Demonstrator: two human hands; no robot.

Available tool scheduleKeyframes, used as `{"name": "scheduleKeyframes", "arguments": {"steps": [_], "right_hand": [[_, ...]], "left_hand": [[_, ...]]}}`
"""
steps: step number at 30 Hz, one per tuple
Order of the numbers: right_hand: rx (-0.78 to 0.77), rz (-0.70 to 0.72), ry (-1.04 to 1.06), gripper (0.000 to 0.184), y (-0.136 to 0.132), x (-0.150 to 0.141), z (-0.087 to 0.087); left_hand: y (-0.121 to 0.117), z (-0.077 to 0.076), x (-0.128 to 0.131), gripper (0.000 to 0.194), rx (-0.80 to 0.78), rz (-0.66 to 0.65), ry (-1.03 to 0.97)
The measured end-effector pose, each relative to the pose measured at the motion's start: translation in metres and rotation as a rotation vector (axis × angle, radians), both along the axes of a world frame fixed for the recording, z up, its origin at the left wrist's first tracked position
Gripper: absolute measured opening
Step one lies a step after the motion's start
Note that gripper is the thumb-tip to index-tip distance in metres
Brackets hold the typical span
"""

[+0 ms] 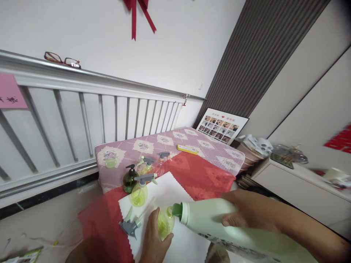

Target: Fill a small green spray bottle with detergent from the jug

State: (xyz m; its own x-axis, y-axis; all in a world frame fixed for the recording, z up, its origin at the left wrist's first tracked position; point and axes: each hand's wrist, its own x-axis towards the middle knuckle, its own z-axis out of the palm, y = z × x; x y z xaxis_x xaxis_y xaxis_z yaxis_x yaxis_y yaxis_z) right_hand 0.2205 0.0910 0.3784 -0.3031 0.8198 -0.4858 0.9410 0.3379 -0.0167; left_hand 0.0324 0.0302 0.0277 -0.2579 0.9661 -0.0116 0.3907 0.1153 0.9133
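My left hand (156, 237) is wrapped round a small clear spray bottle (166, 223) with yellow-green colouring and no spray head on it. My right hand (241, 210) grips a large pale green bottle (210, 213), tilted nearly on its side. The big bottle's green spout (177, 210) meets the small bottle's mouth; whether liquid is flowing I cannot make out. Left of my left hand lies a loose grey spray head (131, 225) on the white sheet (189, 241). Beyond it stand a yellow-green spray bottle (139, 195) with its head on and a dark green pump bottle (129, 179).
Two more spray bottles, one yellowish (145, 167) and one clear (161, 166), stand farther back. A red cloth (203, 175) lies over the patterned tablecloth (175, 140). A yellow box (187, 149), a green cap (111, 163) and a photo board (222, 126) are also there.
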Motion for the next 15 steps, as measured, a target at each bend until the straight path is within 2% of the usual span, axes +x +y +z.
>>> {"name": "scheduleKeyframes", "arguments": {"steps": [15], "right_hand": [[-0.018, 0.002, -0.01, 0.035, 0.0001, 0.0011, -0.0006]], "left_hand": [[-0.0027, 0.0092, -0.0002, 0.087, -0.017, -0.009, -0.028]]}}
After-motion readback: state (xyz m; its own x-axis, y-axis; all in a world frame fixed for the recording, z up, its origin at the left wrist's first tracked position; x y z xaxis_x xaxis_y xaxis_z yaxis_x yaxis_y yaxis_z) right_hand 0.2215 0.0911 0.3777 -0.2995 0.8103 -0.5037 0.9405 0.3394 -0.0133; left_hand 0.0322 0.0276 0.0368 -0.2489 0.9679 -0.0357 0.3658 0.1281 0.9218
